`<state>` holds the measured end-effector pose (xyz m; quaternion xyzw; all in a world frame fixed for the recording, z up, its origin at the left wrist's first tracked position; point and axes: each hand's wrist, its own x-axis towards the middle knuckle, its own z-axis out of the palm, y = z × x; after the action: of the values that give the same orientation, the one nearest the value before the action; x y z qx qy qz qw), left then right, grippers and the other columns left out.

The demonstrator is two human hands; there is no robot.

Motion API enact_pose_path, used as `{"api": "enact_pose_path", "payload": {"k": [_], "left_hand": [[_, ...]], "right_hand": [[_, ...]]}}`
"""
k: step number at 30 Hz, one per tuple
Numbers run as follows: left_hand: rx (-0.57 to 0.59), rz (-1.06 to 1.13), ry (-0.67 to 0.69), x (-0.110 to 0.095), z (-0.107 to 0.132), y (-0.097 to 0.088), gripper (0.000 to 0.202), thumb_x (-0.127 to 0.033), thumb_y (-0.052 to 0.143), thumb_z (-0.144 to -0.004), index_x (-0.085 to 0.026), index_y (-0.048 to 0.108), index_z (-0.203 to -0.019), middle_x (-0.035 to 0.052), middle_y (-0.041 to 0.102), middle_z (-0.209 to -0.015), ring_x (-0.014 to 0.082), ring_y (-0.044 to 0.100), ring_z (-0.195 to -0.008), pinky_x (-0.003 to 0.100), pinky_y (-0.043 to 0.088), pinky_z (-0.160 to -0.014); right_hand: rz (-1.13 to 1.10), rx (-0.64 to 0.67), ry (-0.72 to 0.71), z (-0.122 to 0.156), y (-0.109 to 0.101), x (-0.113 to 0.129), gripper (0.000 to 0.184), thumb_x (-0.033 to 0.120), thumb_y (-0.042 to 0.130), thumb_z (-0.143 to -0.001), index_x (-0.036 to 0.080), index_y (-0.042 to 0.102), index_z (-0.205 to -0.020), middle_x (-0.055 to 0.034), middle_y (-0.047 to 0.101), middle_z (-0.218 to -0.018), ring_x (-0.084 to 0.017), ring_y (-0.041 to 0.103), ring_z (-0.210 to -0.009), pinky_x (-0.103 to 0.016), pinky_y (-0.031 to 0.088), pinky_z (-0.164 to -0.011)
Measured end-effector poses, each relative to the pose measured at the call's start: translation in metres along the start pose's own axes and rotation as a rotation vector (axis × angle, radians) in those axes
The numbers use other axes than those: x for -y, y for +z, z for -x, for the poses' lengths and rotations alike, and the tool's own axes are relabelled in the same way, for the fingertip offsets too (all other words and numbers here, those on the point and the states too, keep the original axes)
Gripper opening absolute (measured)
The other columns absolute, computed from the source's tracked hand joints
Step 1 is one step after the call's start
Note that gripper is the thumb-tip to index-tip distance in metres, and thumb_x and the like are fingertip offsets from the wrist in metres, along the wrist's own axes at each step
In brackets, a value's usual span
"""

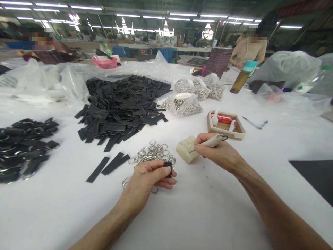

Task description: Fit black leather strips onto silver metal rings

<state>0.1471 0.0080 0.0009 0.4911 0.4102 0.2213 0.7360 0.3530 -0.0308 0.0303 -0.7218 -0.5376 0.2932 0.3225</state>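
Observation:
My left hand (151,177) is closed, pinching a small folded black strip piece (168,166) right beside a loose heap of metal rings (152,152). My right hand (215,149) is closed round a thin tool with a cream handle (213,140), its tip touching a pale waxy block (186,148). Two flat black strips (108,166) lie just left of the rings. A big pile of black strips (122,107) spreads behind them.
A small open box (225,125) with a red tube sits behind my right hand. Bags of metal rings (194,93) lie further back. Finished black pieces (23,149) are heaped at the left. A bottle (243,76), plastic sheets and other people stand at the far side.

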Motion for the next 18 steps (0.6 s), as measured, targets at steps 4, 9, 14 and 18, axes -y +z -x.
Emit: {"api": "enact_pose_path", "payload": {"k": [4, 9, 14, 18], "left_hand": [[-0.006, 0.002, -0.003, 0.0, 0.0, 0.0, 0.016, -0.027, 0.063, -0.072, -0.012, 0.068, -0.072, 0.0088, 0.07, -0.079, 0.0142, 0.064, -0.063, 0.022, 0.052, -0.06], [-0.006, 0.031, 0.017, 0.002, 0.002, 0.001, 0.013, -0.024, 0.063, -0.071, -0.011, 0.067, -0.073, 0.007, 0.069, -0.078, 0.0149, 0.064, -0.064, 0.024, 0.052, -0.061], [0.005, 0.031, 0.035, -0.001, 0.004, 0.004, 0.012, -0.02, 0.062, -0.071, -0.009, 0.067, -0.075, 0.0078, 0.069, -0.078, 0.0152, 0.065, -0.065, 0.024, 0.053, -0.06], [0.017, 0.014, 0.053, -0.004, 0.006, 0.006, 0.012, -0.018, 0.061, -0.072, -0.009, 0.067, -0.077, 0.0071, 0.068, -0.077, 0.0155, 0.065, -0.067, 0.023, 0.053, -0.061]], "right_hand": [[0.017, -0.052, -0.03, 0.003, -0.008, -0.001, 0.011, 0.025, 0.051, -0.068, 0.018, 0.055, -0.06, 0.0036, 0.049, -0.052, -0.009, 0.038, -0.049, -0.022, 0.024, -0.042], [-0.245, -0.029, -0.036, 0.009, -0.013, 0.005, 0.012, 0.024, 0.054, -0.069, 0.017, 0.056, -0.06, 0.0022, 0.048, -0.049, -0.009, 0.037, -0.046, -0.022, 0.023, -0.041], [-0.634, 0.13, -0.01, 0.017, 0.001, 0.018, 0.017, 0.026, 0.057, -0.069, 0.017, 0.05, -0.057, 0.004, 0.042, -0.044, -0.006, 0.031, -0.042, -0.021, 0.017, -0.039], [-0.721, 0.186, 0.014, 0.02, 0.01, 0.022, 0.019, 0.026, 0.057, -0.071, 0.016, 0.048, -0.057, 0.0041, 0.043, -0.046, -0.005, 0.03, -0.041, -0.02, 0.015, -0.038]]}}
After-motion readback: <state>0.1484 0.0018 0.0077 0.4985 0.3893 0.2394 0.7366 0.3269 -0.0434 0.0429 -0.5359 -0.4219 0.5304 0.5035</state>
